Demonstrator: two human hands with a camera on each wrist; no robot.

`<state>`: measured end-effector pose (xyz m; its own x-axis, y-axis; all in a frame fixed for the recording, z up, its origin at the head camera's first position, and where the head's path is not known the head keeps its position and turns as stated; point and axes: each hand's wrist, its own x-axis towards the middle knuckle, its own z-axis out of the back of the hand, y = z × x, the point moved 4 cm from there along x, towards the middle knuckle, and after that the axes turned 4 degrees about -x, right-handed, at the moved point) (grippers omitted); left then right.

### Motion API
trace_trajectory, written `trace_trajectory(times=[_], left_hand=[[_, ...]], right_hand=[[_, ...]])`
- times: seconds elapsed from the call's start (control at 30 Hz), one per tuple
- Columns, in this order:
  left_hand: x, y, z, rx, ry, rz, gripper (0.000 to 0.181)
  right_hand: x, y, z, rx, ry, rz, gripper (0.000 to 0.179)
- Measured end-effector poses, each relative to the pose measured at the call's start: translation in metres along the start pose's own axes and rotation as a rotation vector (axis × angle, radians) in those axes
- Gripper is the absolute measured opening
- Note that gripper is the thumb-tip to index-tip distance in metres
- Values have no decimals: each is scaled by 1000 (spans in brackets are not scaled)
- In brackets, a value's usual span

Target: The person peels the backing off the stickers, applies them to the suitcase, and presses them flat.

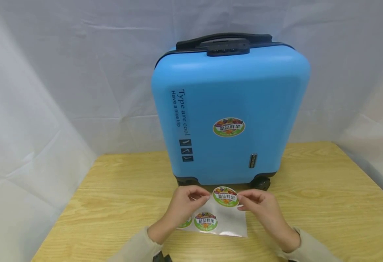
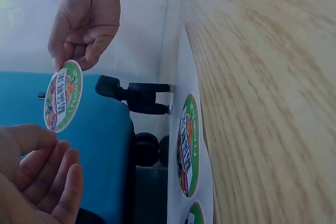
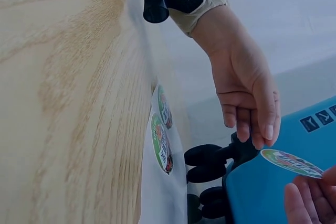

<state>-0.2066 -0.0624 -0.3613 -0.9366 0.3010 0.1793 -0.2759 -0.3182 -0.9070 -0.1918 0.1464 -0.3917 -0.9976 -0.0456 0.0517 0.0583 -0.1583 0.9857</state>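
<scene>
An oval fruit sticker point(image 1: 225, 196) with Chinese lettering and a green lower band is held up between both hands, over the sheet. My right hand point(image 1: 266, 209) pinches its right edge between thumb and fingers. At the opposite edge, my left hand point(image 1: 183, 205) pinches with its fingertips right at the rim. Below lies the white sticker sheet point(image 1: 232, 223), bearing an oval sticker point(image 1: 206, 221) and another partly covered by the left hand. Behind the hands stands a blue suitcase point(image 1: 207, 105) with a matching sticker point(image 1: 228, 127) on its front.
The suitcase stands upright on black wheels point(image 1: 260, 183) on the wood-grain table point(image 1: 119, 203). Its black handle point(image 1: 224, 36) and lock are on top. White cloth point(image 1: 80, 72) hangs behind and at the sides.
</scene>
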Motion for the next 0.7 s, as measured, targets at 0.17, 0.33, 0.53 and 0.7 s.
trace_trajectory(times=[0.17,0.33,0.53,0.7], left_hand=[[7,27,-4,-12,16,10,9],[9,34,-8,-20,47,-9,11],[9,32,-10,-22,62,-21,11],[8,32,-12,-84,58,17,11]], right_hand=[[-1,0,1,4,3,10,19],[-1,-1,1,9,3,11,18],[-3,-2,2,15,0,15,18],[-3,-3,1,9,8,32,19]])
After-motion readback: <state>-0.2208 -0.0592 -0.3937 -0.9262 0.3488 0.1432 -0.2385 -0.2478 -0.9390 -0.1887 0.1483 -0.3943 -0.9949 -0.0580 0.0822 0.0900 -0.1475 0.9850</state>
